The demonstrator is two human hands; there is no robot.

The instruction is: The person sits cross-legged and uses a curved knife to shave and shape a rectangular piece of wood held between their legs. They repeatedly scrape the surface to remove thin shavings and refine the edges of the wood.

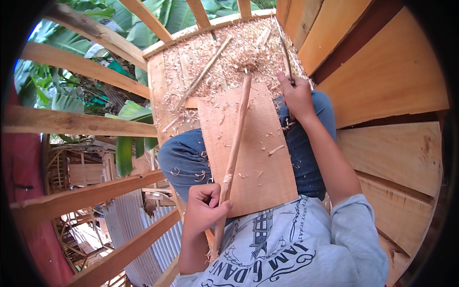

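Left-hand grip (204, 209) around stick (235, 143)

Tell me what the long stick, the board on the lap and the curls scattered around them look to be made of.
Long stick: bare wood, pale and matt, whittled near the left hand.
Board: flat unfinished wood, reddish-tan, faint grain showing.
Curls: thin pale wood shavings, probably cut off sticks like this one.

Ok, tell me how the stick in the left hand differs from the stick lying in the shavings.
The held stick is thicker and lies along the board on the lap, gripped by the left hand. The loose stick is thinner, angled across the shavings, touched by nothing. Both are pale, bare wood.
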